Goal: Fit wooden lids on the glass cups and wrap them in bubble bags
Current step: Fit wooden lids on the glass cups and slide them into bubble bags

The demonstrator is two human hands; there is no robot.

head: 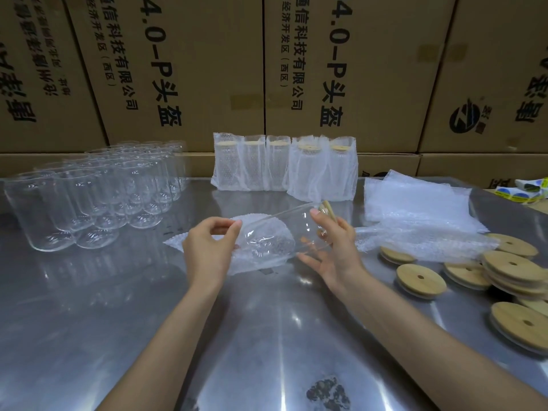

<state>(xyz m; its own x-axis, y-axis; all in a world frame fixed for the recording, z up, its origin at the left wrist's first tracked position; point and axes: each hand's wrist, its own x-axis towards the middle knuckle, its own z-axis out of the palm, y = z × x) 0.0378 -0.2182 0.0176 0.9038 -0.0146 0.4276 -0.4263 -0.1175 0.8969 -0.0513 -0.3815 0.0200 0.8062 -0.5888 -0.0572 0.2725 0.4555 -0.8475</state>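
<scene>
A clear glass cup [292, 229] lies tilted over the middle of the steel table, its base inside the mouth of a bubble bag [261, 253]. A wooden lid [328, 209] closes its far end. My left hand [209, 247] pinches the bag's upper edge between thumb and fingers. My right hand [335, 250] holds the cup near the lid, thumb on top, fingers spread beneath. Bare glass cups [98, 191] stand grouped at the left. Several wrapped cups [284, 164] stand in a row at the back. Loose wooden lids [504, 277] lie at the right.
A pile of flat bubble bags [415, 206] lies at the right rear, next to the lids. Cardboard boxes [207, 69] form a wall behind the steel table [267, 336]. Sticker sheets [525, 192] sit at the far right edge.
</scene>
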